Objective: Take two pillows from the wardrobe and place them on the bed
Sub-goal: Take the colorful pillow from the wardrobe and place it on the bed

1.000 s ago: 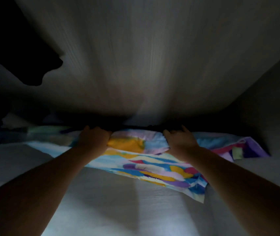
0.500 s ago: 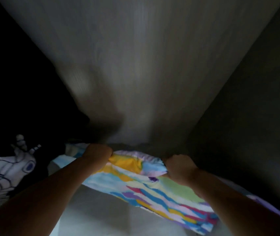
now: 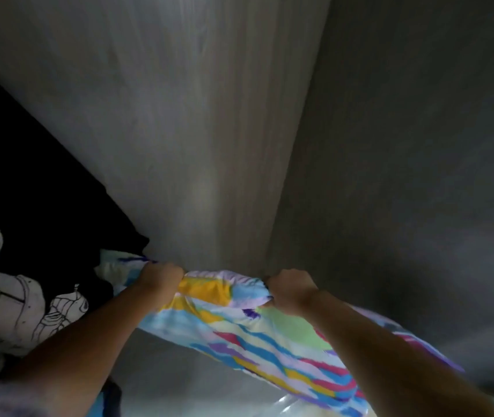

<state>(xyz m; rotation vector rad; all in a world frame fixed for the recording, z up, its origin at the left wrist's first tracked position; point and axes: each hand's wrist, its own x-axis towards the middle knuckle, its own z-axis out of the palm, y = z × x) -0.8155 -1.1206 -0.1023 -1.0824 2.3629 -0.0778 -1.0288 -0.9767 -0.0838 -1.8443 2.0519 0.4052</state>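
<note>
A pillow in a bright striped cover, with yellow, blue, green and pink patches, lies across the lower middle of the dim wardrobe space. My left hand is clenched on its upper left edge. My right hand is clenched on the upper edge a little further right. The cover bunches between the two fists. The pillow's right end runs down under my right forearm toward the lower right. No second pillow is clearly visible.
A pale wood-grain wardrobe panel fills the top centre, and a darker panel closes the right side. A black-and-white printed fabric sits at the left beside a dark mass. Something shiny and pale shows at the bottom.
Both fists have stayed clenched on the pillow and drawn it nearer and lower. The view has swung left, so the printed black-and-white fabric now shows larger at the left.
</note>
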